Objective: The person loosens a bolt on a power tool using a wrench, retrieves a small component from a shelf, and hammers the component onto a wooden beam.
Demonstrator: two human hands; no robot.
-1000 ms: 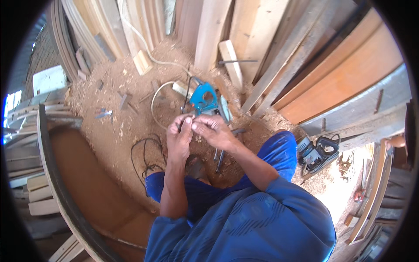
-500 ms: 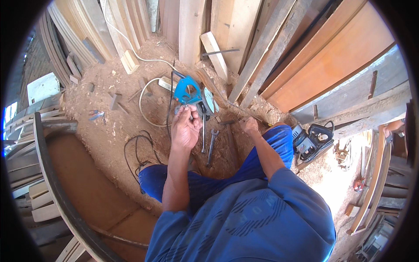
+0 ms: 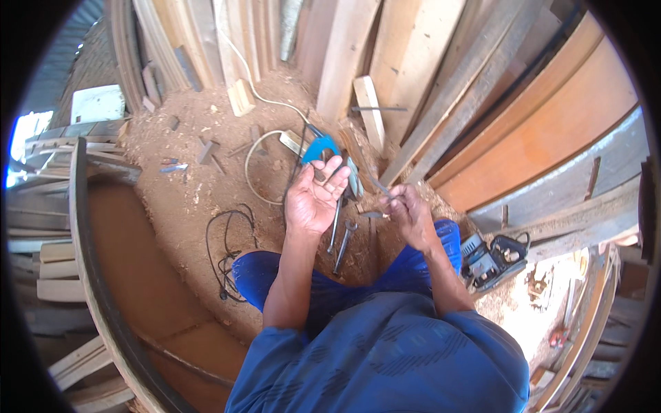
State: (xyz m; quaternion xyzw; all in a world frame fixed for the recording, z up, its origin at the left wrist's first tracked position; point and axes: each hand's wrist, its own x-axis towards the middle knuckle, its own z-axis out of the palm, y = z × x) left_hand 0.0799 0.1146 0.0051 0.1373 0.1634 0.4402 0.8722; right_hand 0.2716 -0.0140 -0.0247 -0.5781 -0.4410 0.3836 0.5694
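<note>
The blue power tool [image 3: 315,149] blocks me just beyond my left grip [image 3: 313,199], leaning boards [image 3: 418,51] farther off. Leftward I could pass over the floor [image 3: 186,206], above the black cable [image 3: 226,260]; the thin dark bar [image 3: 381,187] in my right grip [image 3: 411,217] juts into the middle gap.

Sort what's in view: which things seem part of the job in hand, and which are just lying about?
Seemingly in the job:
thin dark tool, held in the right grip
blue power tool, just beyond the left grip
spanner on the ground, perhaps

Apparently lying about:
grey-and-black power tool
blue-handled tool
pale wood block
</note>
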